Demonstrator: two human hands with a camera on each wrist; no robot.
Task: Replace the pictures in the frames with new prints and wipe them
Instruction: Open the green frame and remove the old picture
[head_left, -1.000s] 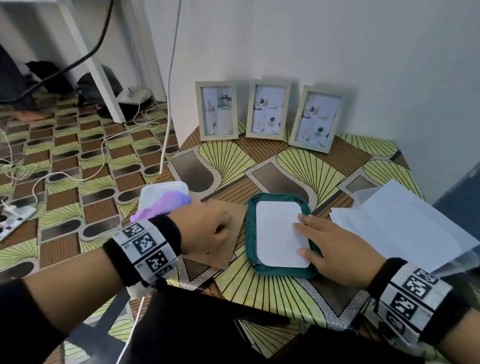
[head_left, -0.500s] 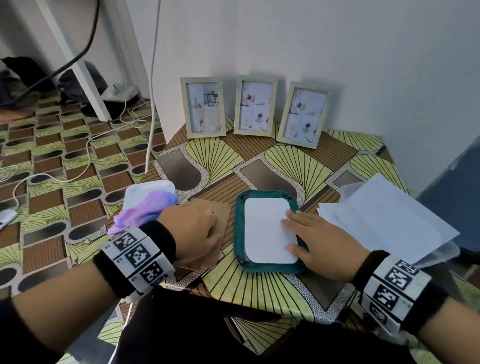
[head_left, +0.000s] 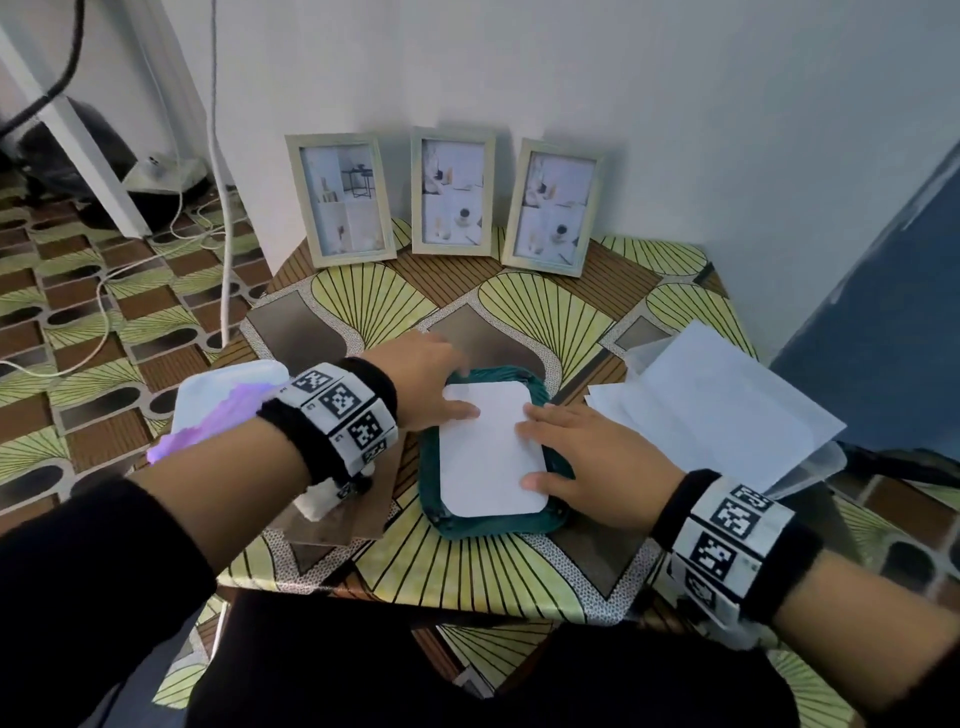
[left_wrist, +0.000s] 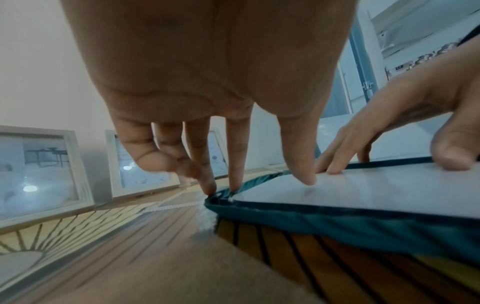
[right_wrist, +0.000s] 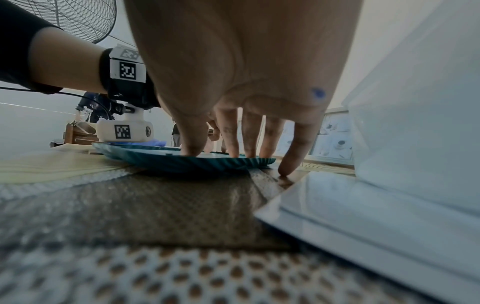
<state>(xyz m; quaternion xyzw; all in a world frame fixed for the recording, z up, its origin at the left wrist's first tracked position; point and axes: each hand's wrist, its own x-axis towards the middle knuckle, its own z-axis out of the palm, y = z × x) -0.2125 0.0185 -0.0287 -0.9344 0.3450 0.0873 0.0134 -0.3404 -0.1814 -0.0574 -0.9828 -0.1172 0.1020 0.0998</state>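
Now the teal frame (head_left: 496, 519) lies face down near the front middle of the patterned table (head_left: 519, 571), with a white print (head_left: 491, 452) laid on its back. The left hand (head_left: 423, 382) has come across from the brown backing board (head_left: 363, 512), where it rested a second ago, and sits at the frame's far left corner. In the left wrist view its thumb presses flat on the print while two fingertips (left_wrist: 210, 188) touch the teal rim at the corner; the fingers are mostly straight and wrap round nothing. The right hand (head_left: 587, 462) stays where it was, spread flat over the right side of the print, thumb near the lower right corner, fingers extended. From the right wrist view the little finger reaches past the frame's edge and touches the table.

The backing board lies just left of the frame, partly under the left wrist. Further left sits a white and purple cloth (head_left: 218, 410), half hidden by the forearm. To the right of the frame is a loose pile of white sheets (head_left: 727, 410) on a clear sleeve. Three pale frames (head_left: 447, 200) with pictures lean upright against the wall at the back of the table, side by side, as before. White cables (head_left: 218, 208) trail over the patterned floor to the left.
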